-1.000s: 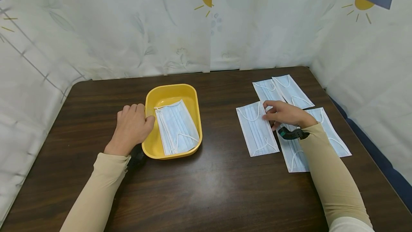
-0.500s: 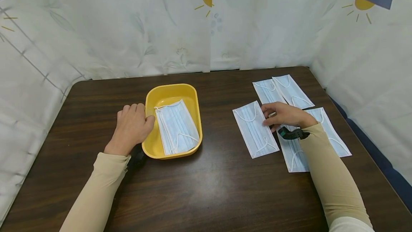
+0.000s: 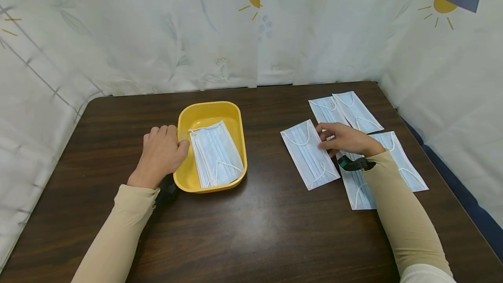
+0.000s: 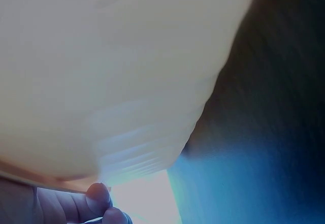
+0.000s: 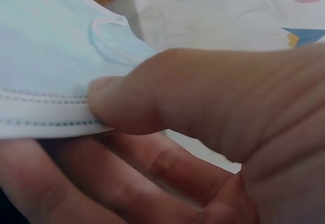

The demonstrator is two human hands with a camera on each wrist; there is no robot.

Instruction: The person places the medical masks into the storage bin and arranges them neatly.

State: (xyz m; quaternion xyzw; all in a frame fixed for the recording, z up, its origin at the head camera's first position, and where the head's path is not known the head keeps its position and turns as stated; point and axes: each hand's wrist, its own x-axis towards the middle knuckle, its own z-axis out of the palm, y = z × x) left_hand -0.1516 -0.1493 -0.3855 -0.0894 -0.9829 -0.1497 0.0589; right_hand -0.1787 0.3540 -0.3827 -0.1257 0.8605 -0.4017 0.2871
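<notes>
My left hand [image 3: 162, 156] grips the left rim of a yellow plastic tray [image 3: 208, 110], thumb over the edge. In the left wrist view the tray's pale, overexposed wall [image 4: 111, 71] fills most of the frame, and fingertips [image 4: 99, 196] show under its edge. Several blue face masks [image 3: 220, 156] lie stacked inside the tray. My right hand [image 3: 346, 139] pinches the edge of a single face mask [image 3: 308, 154]; in the right wrist view the thumb lies on top of that mask [image 5: 45, 56] with fingers beneath.
More face masks lie at the table's right: two at the back [image 3: 357, 110] and others [image 3: 404, 160] partly under the right forearm. The dark wooden table [image 3: 251, 230] meets a white patterned curtain [image 3: 157, 34] at the back and sides.
The mask in my right hand has shifted slightly left and tilted, and its edge appears raised. The right hand moved a little left with it. My left hand and the tray stay put.
</notes>
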